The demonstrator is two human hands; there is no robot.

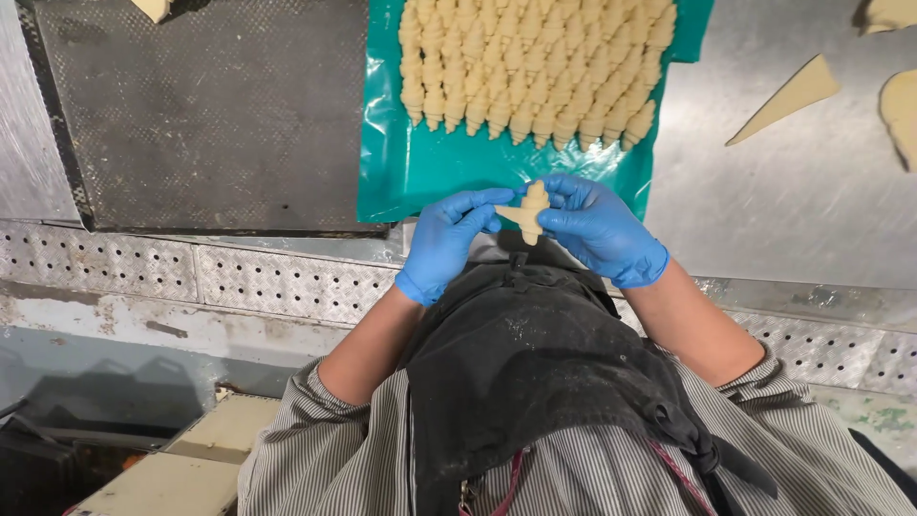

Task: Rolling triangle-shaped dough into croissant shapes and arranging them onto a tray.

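Both my hands wear blue gloves and meet at the table's near edge. Between them is a small rolled piece of pale dough (530, 211) with pointed ends. My left hand (449, 241) pinches its left tip; my right hand (597, 227) curls around its right side. Just beyond lies a green plastic sheet (420, 172) carrying several rows of shaped raw croissants (535, 67), packed close together.
A dark perforated baking mat (210, 115) lies left of the green sheet on the steel table (793, 201). A flat dough triangle (788, 97) and other dough pieces (900, 110) rest at the right. A studded metal ledge (191, 272) runs along the near edge. I wear a dark apron (535, 373).
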